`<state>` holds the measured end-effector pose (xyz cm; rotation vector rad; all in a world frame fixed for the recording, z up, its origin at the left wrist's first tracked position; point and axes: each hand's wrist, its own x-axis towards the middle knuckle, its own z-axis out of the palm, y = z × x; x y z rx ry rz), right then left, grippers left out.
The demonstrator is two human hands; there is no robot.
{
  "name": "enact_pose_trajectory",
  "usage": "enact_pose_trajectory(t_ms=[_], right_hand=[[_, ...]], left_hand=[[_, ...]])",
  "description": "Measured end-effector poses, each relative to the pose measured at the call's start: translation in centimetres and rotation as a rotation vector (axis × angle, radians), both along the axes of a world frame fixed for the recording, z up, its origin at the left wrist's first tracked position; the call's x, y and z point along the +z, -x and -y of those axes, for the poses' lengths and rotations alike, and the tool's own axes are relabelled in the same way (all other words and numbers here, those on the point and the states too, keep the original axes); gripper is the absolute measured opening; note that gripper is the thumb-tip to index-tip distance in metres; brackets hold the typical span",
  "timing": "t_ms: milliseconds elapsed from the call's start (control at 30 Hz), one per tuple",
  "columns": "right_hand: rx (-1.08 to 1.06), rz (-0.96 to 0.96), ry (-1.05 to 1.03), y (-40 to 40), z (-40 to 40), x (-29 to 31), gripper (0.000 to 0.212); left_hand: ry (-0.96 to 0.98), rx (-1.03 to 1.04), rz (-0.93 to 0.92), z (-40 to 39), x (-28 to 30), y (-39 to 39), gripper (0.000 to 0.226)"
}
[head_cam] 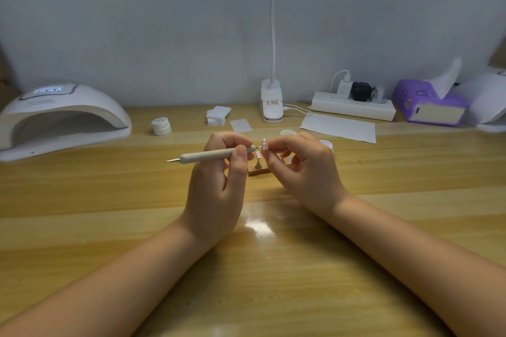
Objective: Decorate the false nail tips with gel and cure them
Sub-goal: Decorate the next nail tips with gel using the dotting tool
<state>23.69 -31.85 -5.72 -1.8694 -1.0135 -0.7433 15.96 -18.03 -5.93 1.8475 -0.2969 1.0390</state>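
Both forearms reach in from the near edge over the wooden worktop (82, 200) and meet at a small wooden stand (258, 171), taken here as the reference point.

Head view:
- Left hand (219, 186), just left of the stand: fingers curled round a grey dotting pen (210, 156), held nearly level, with its working end pointing right.
- Right hand (304, 169), just right of the stand: fingertips pinch a pink nail tip (264, 143), raised above the stand. The pen end is at or just short of that tip; contact cannot be confirmed.
- A second pink nail tip (258, 155) stands on a post on the stand.
- Curing lamp (60, 117): well to the left of the stand, its display lit and its mouth open toward the worktop.
- White gel pot (161, 126): behind and to the left of the stand. Another open pot (327, 144) sits just behind the right hand.
- Wipes, desk lamp base, power strip and tissue pack lie behind the stand along the wall.

Assessment: the decorating step appears to be in hand; curing is not yet done for the held tip. The next move calls for a steady, light touch of the pen, then carrying the tip across to the lamp without smearing the wet gel.
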Motion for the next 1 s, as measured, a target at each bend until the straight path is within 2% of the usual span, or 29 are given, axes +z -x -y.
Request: enact_pose_trajectory(t_ms=[1000], right_hand=[[0.0, 0.032, 0.032, -0.03, 0.02, 0.0, 0.01]], left_hand=[[-0.043, 0.006, 0.008, 0.03, 0.17, 0.05, 0.012]])
